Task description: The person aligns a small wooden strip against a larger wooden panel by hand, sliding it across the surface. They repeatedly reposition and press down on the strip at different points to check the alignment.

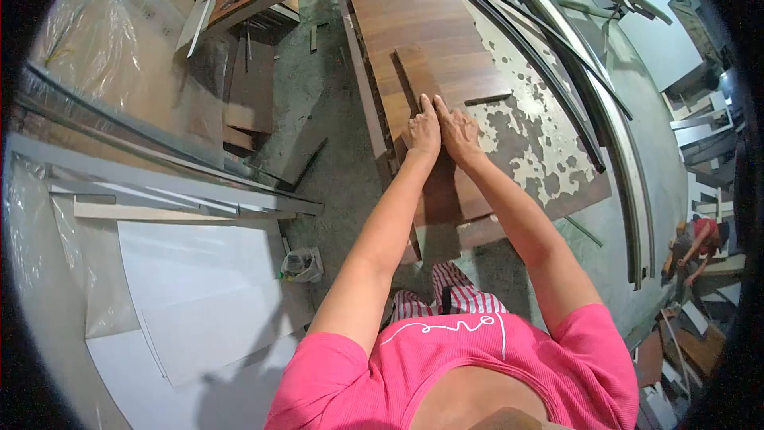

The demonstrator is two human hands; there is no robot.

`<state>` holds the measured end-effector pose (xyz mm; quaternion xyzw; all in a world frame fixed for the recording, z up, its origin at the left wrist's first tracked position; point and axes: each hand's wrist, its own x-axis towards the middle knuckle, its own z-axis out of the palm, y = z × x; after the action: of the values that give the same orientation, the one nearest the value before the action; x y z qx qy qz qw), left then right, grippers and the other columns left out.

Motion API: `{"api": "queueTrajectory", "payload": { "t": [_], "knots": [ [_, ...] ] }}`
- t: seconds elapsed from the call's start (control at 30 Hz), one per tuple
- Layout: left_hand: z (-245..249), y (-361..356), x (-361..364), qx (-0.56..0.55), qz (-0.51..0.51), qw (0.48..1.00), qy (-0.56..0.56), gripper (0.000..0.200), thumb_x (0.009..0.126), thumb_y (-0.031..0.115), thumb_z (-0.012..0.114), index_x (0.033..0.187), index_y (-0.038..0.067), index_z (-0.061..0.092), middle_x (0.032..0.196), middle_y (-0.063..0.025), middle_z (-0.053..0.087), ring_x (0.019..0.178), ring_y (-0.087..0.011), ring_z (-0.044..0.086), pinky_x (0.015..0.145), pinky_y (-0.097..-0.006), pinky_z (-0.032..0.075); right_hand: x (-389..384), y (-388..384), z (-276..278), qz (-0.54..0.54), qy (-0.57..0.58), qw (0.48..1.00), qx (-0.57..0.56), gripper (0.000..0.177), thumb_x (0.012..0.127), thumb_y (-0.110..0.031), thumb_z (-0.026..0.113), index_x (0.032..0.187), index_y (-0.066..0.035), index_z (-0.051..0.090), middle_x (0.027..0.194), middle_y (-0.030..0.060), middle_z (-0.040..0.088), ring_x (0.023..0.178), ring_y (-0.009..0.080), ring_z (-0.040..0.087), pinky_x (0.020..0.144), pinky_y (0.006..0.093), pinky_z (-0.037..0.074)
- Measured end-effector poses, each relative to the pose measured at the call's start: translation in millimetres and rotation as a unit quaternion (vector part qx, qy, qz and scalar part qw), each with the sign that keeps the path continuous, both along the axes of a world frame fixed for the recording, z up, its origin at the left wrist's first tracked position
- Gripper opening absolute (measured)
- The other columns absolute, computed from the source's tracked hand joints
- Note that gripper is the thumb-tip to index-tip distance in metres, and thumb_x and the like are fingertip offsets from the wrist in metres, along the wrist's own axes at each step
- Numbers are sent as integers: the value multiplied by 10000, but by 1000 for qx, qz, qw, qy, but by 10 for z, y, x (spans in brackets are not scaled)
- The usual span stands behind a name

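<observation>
My left hand [424, 129] and my right hand [460, 131] lie side by side on a narrow brown wood plank [415, 73], their index fingers stretched forward along it. Neither hand is wrapped round the plank; the fingers press down on it, though some of the left hand's fingertips are hard to see. The plank lies lengthwise on wood-grain flooring boards [422, 12], its near part running back between my forearms. Right of the boards, the worktable [585, 191] shows a pale, patchy, peeling surface. A short dark-edged board end [488, 98] sits just right of my right hand.
Long metal profiles [629, 183] run along the right of the table. On the left, white sheets [199, 310] lean near a metal frame [159, 179]. A small plastic bag [302, 264] is on the floor. A person [700, 243] bends among scrap pieces at far right.
</observation>
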<state>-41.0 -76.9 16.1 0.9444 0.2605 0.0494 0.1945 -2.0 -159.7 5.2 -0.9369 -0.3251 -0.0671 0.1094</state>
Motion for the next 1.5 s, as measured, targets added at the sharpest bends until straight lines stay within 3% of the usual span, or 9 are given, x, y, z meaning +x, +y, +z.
{"api": "queueTrajectory", "payload": {
  "t": [0.57, 0.87, 1.0, 1.1, 1.27, 1.33, 1.4, 1.43, 1.5],
  "knots": [
    [-148, 1635, 2560, 70, 25, 997, 10, 384, 884, 163, 330, 1255, 69, 356, 977, -198, 598, 929, -331, 577, 773, -439, 451, 2565, 1708, -142, -7, 34, 996, 85, 273, 838, -226, 449, 1088, -120, 480, 866, 155, 602, 835, 317, 583, 674, 417, 474],
    [-240, 2214, 3251, 16, 67, 998, 1, 332, 900, 235, 312, 1172, 86, 433, 1038, -215, 568, 994, -349, 542, 829, -476, 395, 3189, 2227, -126, -12, 40, 997, 72, 242, 861, -276, 432, 1003, -93, 501, 894, 139, 618, 870, 301, 598, 691, 401, 479],
    [-91, 2045, 3126, 37, 63, 997, -38, 387, 899, 291, 301, 1150, 53, 474, 1049, -219, 562, 1008, -370, 523, 837, -492, 376, 3111, 2181, -96, -14, 21, 998, 62, 240, 867, -273, 425, 992, -88, 513, 911, 136, 623, 873, 290, 603, 702, 388, 477],
    [-199, 2001, 3019, -25, 87, 993, -69, 553, 886, 399, 242, 1046, -25, 559, 1076, -229, 547, 1035, -408, 480, 893, -490, 319, 2955, 2066, -56, -18, 46, 997, 63, 226, 865, -256, 426, 994, -92, 511, 893, 139, 625, 864, 289, 605, 703, 387, 476],
    [-31, 1552, 2446, -107, 113, 987, -49, 590, 889, 423, 221, 1048, -32, 560, 1094, -231, 537, 1041, -378, 486, 925, -440, 313, 2402, 1672, -95, -23, 20, 997, 78, 190, 844, -216, 438, 980, -93, 488, 831, 157, 617, 808, 313, 607, 673, 407, 478],
    [-72, 1377, 2164, -108, 126, 986, -31, 476, 897, 340, 271, 1151, 5, 495, 1073, -224, 551, 1019, -356, 511, 908, -451, 334, 2059, 1451, -59, -21, 10, 997, 67, 223, 848, -225, 442, 1009, -79, 494, 835, 150, 621, 817, 301, 608, 694, 396, 476],
    [-49, 1108, 1735, 18, 38, 999, 6, 408, 891, 209, 314, 1266, 58, 368, 1048, -212, 567, 991, -327, 538, 882, -459, 360, 1688, 1200, -46, -22, 11, 998, 57, 260, 835, -200, 461, 1064, -80, 485, 836, 159, 618, 795, 305, 608, 677, 387, 481],
    [25, 983, 1550, -10, 44, 998, 39, 454, 871, 112, 329, 1321, 102, 265, 1032, -198, 577, 970, -317, 551, 851, -462, 386, 1486, 1060, -70, -13, 0, 999, 50, 260, 835, -200, 461, 1064, -80, 485, 836, 159, 618, 795, 305, 608, 677, 387, 481],
    [119, 693, 1085, -38, 47, 997, 37, 437, 877, 137, 324, 1311, 96, 287, 1044, -195, 573, 981, -317, 549, 832, -450, 412, 1069, 760, -115, -1, -64, 996, 63, 323, 821, -169, 476, 1133, -84, 465, 827, 161, 617, 761, 306, 609, 648, 378, 488]
  ]
}}
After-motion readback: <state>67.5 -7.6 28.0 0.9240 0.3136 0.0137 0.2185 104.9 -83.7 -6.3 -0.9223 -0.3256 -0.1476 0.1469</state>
